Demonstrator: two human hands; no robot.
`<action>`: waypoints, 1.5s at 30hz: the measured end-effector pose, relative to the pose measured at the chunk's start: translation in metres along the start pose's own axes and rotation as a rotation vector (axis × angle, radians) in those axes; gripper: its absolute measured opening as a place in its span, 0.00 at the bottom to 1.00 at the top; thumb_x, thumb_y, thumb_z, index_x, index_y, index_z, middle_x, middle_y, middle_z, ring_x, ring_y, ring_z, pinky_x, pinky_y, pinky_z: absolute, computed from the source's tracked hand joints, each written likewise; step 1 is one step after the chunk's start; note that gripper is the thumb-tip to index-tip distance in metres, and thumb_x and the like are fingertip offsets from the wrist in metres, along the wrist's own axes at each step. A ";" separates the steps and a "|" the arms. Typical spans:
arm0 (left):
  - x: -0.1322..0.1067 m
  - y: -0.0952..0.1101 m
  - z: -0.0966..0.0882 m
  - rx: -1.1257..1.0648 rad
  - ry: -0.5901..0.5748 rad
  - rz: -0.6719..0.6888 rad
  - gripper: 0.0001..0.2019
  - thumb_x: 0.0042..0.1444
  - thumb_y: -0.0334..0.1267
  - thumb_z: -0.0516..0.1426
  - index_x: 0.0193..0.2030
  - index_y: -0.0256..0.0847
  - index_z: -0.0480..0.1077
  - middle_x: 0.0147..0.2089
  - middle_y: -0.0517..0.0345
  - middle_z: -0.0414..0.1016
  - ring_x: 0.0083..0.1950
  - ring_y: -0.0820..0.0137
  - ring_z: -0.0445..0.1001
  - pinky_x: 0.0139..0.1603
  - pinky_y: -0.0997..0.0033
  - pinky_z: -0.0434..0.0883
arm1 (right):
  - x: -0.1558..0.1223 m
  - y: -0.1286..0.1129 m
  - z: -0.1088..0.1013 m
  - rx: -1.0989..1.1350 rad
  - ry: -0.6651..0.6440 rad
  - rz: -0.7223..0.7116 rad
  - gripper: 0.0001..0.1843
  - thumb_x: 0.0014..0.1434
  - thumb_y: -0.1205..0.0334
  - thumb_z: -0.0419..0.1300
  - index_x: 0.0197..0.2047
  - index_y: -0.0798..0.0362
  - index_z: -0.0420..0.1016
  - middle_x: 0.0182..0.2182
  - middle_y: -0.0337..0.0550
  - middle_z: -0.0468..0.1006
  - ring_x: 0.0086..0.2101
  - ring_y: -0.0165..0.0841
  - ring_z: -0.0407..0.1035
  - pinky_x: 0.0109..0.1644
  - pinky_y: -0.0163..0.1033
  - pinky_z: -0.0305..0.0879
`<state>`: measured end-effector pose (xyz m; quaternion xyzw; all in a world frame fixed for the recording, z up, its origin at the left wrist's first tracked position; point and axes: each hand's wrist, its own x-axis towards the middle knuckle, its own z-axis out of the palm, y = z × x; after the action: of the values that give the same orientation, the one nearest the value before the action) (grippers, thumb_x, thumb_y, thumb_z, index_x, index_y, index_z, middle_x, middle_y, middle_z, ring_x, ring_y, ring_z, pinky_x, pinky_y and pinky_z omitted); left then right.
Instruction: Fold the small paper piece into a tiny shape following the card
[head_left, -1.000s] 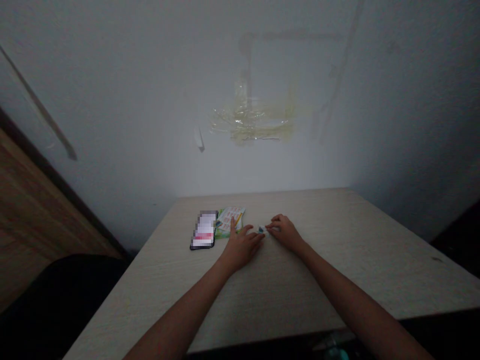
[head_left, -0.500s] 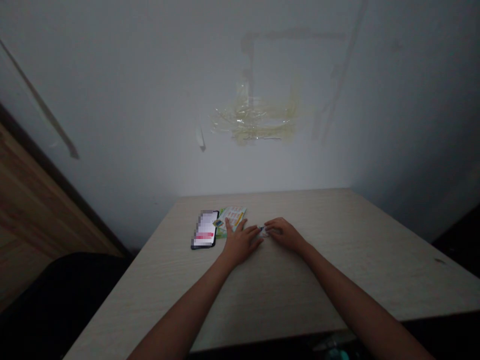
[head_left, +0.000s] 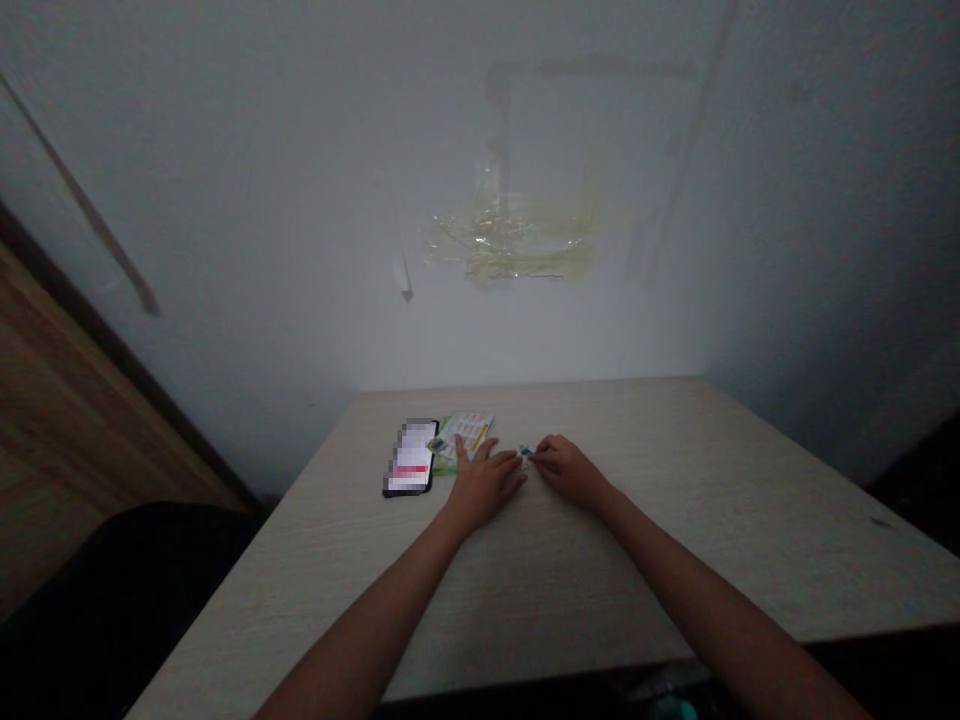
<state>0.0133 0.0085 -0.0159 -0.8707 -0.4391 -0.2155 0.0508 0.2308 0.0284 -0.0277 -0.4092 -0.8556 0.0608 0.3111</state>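
Observation:
My left hand (head_left: 481, 483) lies flat on the pale wooden table (head_left: 675, 520), fingers spread, its fingertips at the edge of a green and white printed sheet (head_left: 463, 437). My right hand (head_left: 568, 467) rests just to its right with fingers curled, pinching a small white and blue piece (head_left: 524, 455) between the two hands. What that piece is stays too small and dim to make out. A phone (head_left: 412, 458) with a lit screen lies left of the sheet.
The table stands against a white wall with yellowed tape remnants (head_left: 510, 245). A wooden panel (head_left: 52, 400) runs along the left. A dark seat or cushion (head_left: 112, 600) sits below at the left. The room is dim.
Both hands have barely shifted; the right hand's fingers have drawn slightly closer to the left hand around the small piece.

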 end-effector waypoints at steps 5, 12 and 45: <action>0.001 -0.002 0.003 0.019 0.008 0.025 0.16 0.65 0.51 0.49 0.55 0.58 0.70 0.58 0.61 0.74 0.67 0.54 0.59 0.62 0.21 0.28 | -0.001 0.001 0.002 0.089 0.031 -0.054 0.17 0.58 0.72 0.56 0.49 0.50 0.78 0.46 0.48 0.78 0.48 0.37 0.69 0.56 0.46 0.65; 0.002 -0.004 0.005 0.007 -0.022 0.077 0.15 0.66 0.48 0.48 0.54 0.56 0.70 0.56 0.61 0.76 0.65 0.57 0.61 0.63 0.23 0.27 | 0.000 0.006 0.006 0.108 0.019 -0.032 0.15 0.57 0.72 0.57 0.46 0.52 0.78 0.46 0.48 0.79 0.49 0.37 0.70 0.56 0.46 0.65; -0.004 -0.007 -0.005 -0.010 -0.018 0.187 0.15 0.66 0.42 0.49 0.57 0.55 0.67 0.54 0.61 0.77 0.66 0.60 0.61 0.64 0.29 0.21 | 0.000 0.005 0.007 -0.023 -0.032 0.006 0.16 0.57 0.71 0.56 0.48 0.53 0.75 0.45 0.48 0.78 0.48 0.36 0.69 0.54 0.44 0.65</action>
<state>0.0041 0.0083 -0.0141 -0.9100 -0.3554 -0.2041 0.0625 0.2295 0.0326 -0.0352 -0.4142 -0.8599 0.0583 0.2925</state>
